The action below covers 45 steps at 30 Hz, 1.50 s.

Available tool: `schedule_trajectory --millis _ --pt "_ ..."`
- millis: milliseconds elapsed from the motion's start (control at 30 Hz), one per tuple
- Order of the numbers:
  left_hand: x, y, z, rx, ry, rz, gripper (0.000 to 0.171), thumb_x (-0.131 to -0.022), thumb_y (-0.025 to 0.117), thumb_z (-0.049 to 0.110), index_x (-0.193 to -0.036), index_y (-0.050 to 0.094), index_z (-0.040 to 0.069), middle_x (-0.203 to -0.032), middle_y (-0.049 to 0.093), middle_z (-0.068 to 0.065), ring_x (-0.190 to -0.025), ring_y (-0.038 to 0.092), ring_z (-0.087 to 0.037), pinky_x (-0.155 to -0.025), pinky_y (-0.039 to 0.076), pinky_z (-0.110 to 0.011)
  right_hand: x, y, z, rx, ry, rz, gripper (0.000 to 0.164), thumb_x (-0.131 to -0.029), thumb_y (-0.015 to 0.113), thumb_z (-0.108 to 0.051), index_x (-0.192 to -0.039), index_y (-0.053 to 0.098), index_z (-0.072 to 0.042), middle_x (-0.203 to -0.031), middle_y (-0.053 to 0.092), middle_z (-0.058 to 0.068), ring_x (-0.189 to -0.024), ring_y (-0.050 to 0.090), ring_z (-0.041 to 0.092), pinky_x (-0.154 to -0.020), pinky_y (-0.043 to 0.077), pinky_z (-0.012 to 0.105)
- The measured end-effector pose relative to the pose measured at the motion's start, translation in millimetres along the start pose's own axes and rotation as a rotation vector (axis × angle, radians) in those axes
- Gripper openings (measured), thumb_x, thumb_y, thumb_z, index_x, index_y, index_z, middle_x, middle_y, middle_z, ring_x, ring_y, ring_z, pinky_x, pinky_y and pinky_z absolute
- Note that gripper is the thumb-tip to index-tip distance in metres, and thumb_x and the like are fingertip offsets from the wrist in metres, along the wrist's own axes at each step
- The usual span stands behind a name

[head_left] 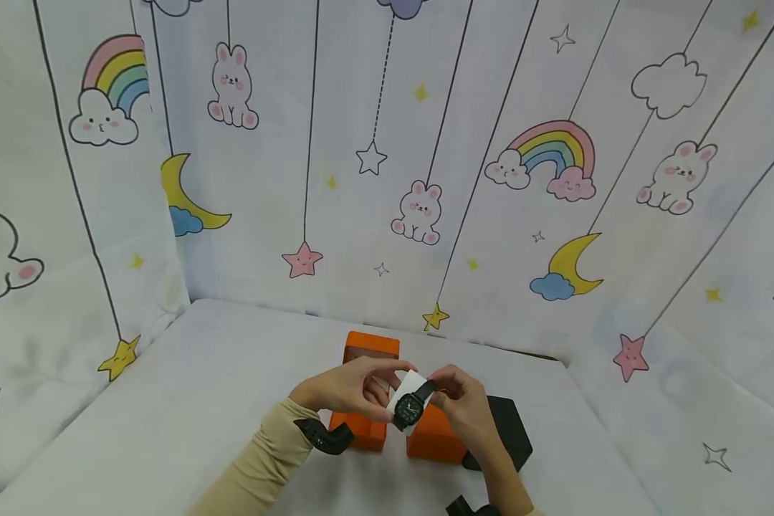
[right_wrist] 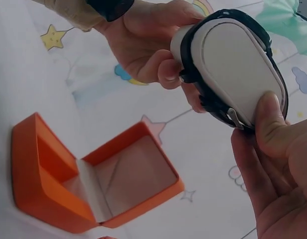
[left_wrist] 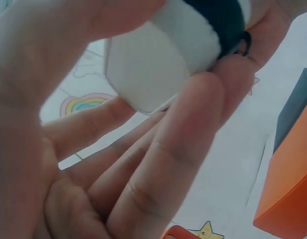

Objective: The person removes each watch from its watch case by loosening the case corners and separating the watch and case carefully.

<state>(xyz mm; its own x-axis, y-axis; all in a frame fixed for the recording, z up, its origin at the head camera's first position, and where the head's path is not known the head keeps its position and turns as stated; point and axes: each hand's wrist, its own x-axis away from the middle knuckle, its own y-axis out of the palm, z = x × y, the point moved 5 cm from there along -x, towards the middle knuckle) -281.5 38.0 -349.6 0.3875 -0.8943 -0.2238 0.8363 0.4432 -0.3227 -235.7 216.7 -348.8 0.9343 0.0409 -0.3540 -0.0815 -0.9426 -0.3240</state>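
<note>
A black wristwatch (head_left: 409, 409) is wrapped round a white watch pillow (head_left: 405, 384), held up over the table in the head view. My left hand (head_left: 355, 387) grips the pillow between thumb and fingers from the left. From the other side my right hand (head_left: 464, 405) pinches the strap and pillow edge near the metal buckle (right_wrist: 235, 118). In the right wrist view the strap (right_wrist: 206, 99) runs round the pillow's oval end. The left wrist view shows the pillow's other flat end (left_wrist: 143, 69) between the left thumb and fingers; the dial is hidden there.
Behind and below the hands stands an orange box (right_wrist: 59, 199) with its lid (right_wrist: 136, 174) raised. A second orange piece (head_left: 428, 437) lies to its right, beside a black box-like thing (head_left: 511, 433). White patterned cloth (head_left: 335, 143) surrounds the white table (head_left: 232, 373).
</note>
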Motion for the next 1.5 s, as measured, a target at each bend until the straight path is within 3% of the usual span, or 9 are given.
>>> schedule_trajectory --millis 133,300,500,700,900,1133,1233,1500 --pt "-5.1 10.0 -8.8 0.024 0.0 0.025 0.071 -0.076 0.071 0.017 -0.137 0.035 0.019 -0.11 0.055 -0.011 -0.082 0.067 -0.02 -0.073 0.053 -0.032 6.0 -5.1 9.5 -0.027 0.005 0.022 0.025 -0.077 0.065 -0.014 -0.099 0.062 -0.004 -0.092 0.063 0.006 -0.08 0.062 0.013 -0.073 0.052 0.027" --pt "-8.6 16.3 -20.1 0.032 -0.011 0.08 0.072 -0.076 0.071 0.02 -0.137 0.033 0.024 -0.108 0.057 -0.012 -0.082 0.067 -0.019 -0.073 0.053 -0.031 12.3 -10.0 20.8 -0.03 0.087 0.05 0.031 -0.08 0.064 -0.02 -0.109 0.063 -0.01 -0.103 0.064 0.005 -0.089 0.065 0.012 -0.078 0.051 0.025" --pt "-11.6 16.1 -27.3 -0.003 -0.018 0.132 0.071 -0.075 0.073 0.023 -0.135 0.035 0.027 -0.104 0.059 -0.005 -0.082 0.067 -0.019 -0.072 0.053 -0.032 9.7 -12.8 21.2 0.011 0.035 0.02 0.028 -0.086 0.059 -0.018 -0.113 0.063 -0.011 -0.105 0.063 0.008 -0.088 0.066 0.013 -0.079 0.051 0.025" --pt "-17.1 12.9 -23.6 -0.047 -0.021 0.187 0.069 -0.075 0.073 0.026 -0.133 0.036 0.03 -0.102 0.062 -0.002 -0.081 0.067 -0.017 -0.071 0.053 -0.031 0.6 -17.1 15.8 0.049 -0.01 0.038 0.027 -0.086 0.059 -0.009 -0.111 0.065 -0.016 -0.102 0.061 0.006 -0.09 0.065 0.011 -0.077 0.052 0.024" --pt "-24.9 10.2 -18.1 -0.081 -0.02 0.204 0.07 -0.074 0.073 0.028 -0.134 0.036 0.028 -0.101 0.063 -0.002 -0.082 0.067 -0.015 -0.072 0.053 -0.03 -3.7 -23.8 10.7 0.146 -0.011 0.036 0.028 -0.087 0.058 -0.012 -0.114 0.063 -0.016 -0.099 0.061 0.006 -0.087 0.064 0.007 -0.077 0.05 0.02" --pt "-27.7 7.0 -15.5 -0.095 -0.003 0.186 0.071 -0.075 0.072 0.026 -0.135 0.036 0.025 -0.102 0.062 -0.002 -0.082 0.067 -0.015 -0.074 0.053 -0.03 -1.7 -26.4 1.6 0.127 -0.027 -0.157 0.038 -0.089 0.055 -0.019 -0.127 0.051 -0.018 -0.112 0.056 0.006 -0.099 0.062 0.016 -0.082 0.049 0.022" --pt "-26.4 6.5 -12.9 -0.083 0.001 0.176 0.071 -0.075 0.073 0.025 -0.136 0.036 0.025 -0.103 0.062 -0.003 -0.082 0.067 -0.017 -0.074 0.053 -0.031 -1.0 -26.3 -2.8 0.131 -0.042 -0.196 0.041 -0.088 0.056 -0.018 -0.129 0.05 -0.019 -0.113 0.054 0.005 -0.104 0.06 0.02 -0.082 0.05 0.024" --pt "-26.1 9.5 -0.1 -0.006 0.02 0.166 0.073 -0.074 0.073 0.017 -0.136 0.035 0.023 -0.104 0.061 -0.007 -0.081 0.067 -0.02 -0.073 0.053 -0.033 -8.5 -29.8 -6.8 0.1 -0.087 -0.082 0.038 -0.08 0.063 -0.016 -0.118 0.058 -0.013 -0.107 0.056 0.008 -0.089 0.062 0.014 -0.075 0.052 0.023"
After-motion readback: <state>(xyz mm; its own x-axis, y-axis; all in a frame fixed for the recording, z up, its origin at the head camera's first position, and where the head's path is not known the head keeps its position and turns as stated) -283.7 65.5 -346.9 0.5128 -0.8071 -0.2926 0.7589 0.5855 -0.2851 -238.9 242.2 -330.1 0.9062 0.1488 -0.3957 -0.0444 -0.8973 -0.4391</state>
